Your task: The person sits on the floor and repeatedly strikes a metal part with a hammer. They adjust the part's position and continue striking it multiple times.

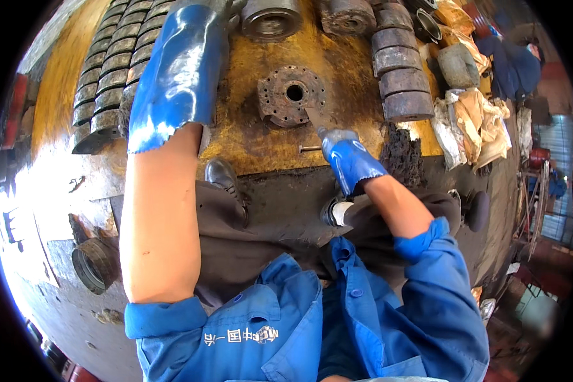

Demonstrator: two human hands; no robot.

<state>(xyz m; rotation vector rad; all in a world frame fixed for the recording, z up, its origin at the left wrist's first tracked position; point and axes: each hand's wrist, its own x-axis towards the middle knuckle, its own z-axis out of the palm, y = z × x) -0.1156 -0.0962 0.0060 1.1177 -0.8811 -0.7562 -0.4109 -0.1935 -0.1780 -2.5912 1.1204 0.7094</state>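
We hold a flat-bladed scraper (314,118) in our right hand (347,159), the blue glove closed around its handle, and its long axis runs up and to the left from the fist so the tip lands on the near rim of the rusty round flange (291,95), just below its central bore. That flange lies on the yellowish floor (350,63) straight ahead of the right hand and touching the tool, so this hand is clearly the nearer. Our left hand (226,7) reaches well past it toward the upper edge, beside the row of ribbed metal rings (111,63), and we cannot tell whether it is open or grasping something.
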